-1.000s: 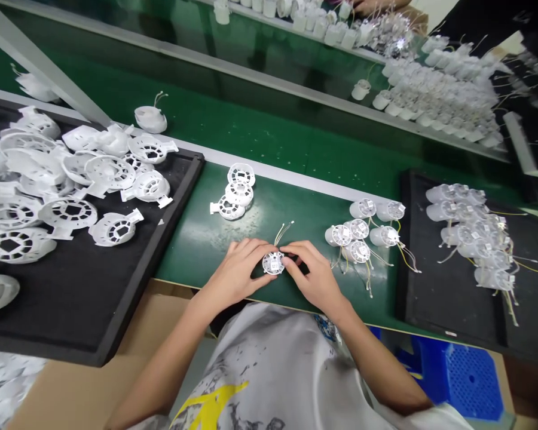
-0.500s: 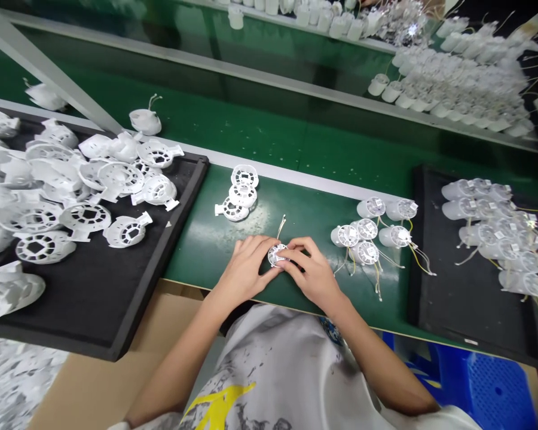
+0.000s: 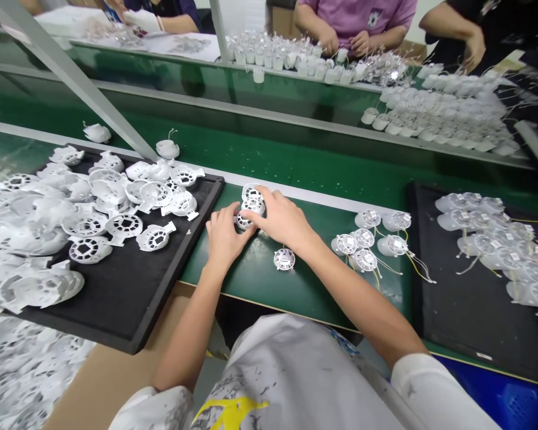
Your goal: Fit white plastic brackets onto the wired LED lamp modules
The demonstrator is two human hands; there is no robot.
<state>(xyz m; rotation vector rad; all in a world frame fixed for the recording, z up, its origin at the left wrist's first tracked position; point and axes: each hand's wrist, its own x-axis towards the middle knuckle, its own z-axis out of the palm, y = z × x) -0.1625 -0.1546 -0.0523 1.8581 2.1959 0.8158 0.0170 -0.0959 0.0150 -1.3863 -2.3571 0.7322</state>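
Observation:
My left hand (image 3: 226, 236) and my right hand (image 3: 280, 218) meet on a small stack of white vented plastic covers (image 3: 252, 203) on the green workbench (image 3: 260, 280). Fingers of both hands wrap around the stack and partly hide it. Just below them, a small round white part with a label (image 3: 284, 259) lies loose. To its right sits a group of white assembled units with yellow wires (image 3: 358, 243).
A black tray (image 3: 178, 269) heaped with white vented covers lies to my left. Another black tray (image 3: 439, 286) holds white units at right. Co-workers' hands (image 3: 356, 43) work beyond a far bench of white cups (image 3: 273, 60). Cardboard and a blue crate (image 3: 497, 400) lie below.
Both hands have let go of the small round part, which now lies on the bench, and have moved left onto the stack. The view has tilted up, bringing co-workers into sight.

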